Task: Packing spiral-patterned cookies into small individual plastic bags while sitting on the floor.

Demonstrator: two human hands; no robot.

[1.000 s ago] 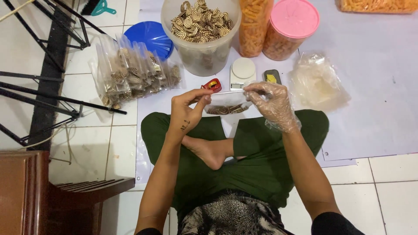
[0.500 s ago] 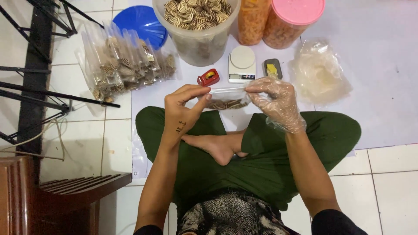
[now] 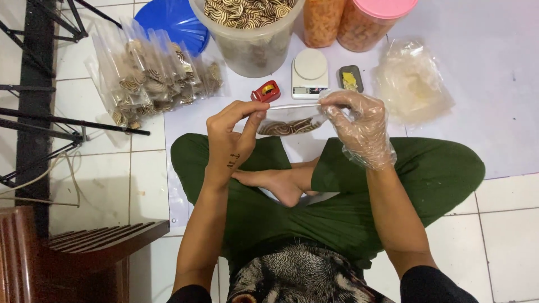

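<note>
clear bag pinched shut at both ends

clear plastic, a small bag [image 3: 291, 120] of striped spiral snacks hangs between two hands above the crossed green-trousered legs. the bare left hand [image 3: 227, 140] has thumb and fingers closed on the bag's top edge at its nine o'clock end. the right hand [image 3: 359, 126], in a loose see-through glove, pinches the same edge at the three o'clock end. just beyond the bag, at twelve o'clock, sits a small white kitchen scale [image 3: 309, 73], with a red tape dispenser [image 3: 266, 92] at its eight o'clock and a little grey tray [image 3: 350, 78] at its three o'clock. farther out stands a big tub of spiral snacks [image 3: 247, 39] beside a blue lid [image 3: 171, 25]. filled bags [image 3: 154, 76] lie heaped at ten o'clock, and a crumpled pile of empty bags [image 3: 412, 81] lies at two o'clock, near a pink-lidded jar [image 3: 373, 22].
</note>
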